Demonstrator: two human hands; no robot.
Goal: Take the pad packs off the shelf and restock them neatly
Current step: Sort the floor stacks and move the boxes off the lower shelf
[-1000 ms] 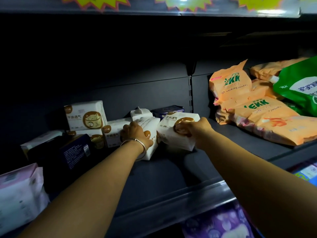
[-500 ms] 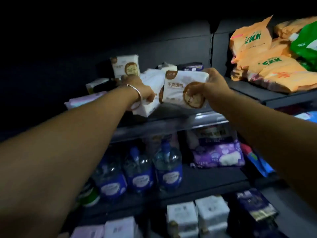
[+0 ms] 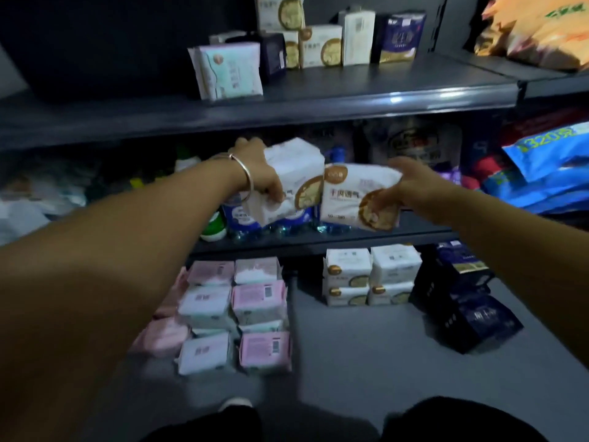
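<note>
White film packs: you hold one in each hand – left hand (image 3: 264, 178) grips a white pad pack (image 3: 293, 180), right hand (image 3: 404, 186) pinches a second pad pack (image 3: 357, 196) by its edge.
Change: a second ago both packs sat on the upper shelf (image 3: 318, 103) under your hands; now they are off it and down in front of the middle shelf, touching each other.
Meaning: removal step done for these two – my guess is they go next to the floor piles.
Left on the shelf: several white-and-gold packs (image 3: 320, 46), a pink-and-white pack (image 3: 228, 71), a navy pack (image 3: 398, 36).
Floor: white stack (image 3: 371, 275) of the same brand, pink stack (image 3: 236, 314), dark boxes (image 3: 462, 298).
In the way: blue bottles (image 3: 287, 218) stand just behind the held packs; your own shoe (image 3: 234, 403) is near the pink stack.
</note>
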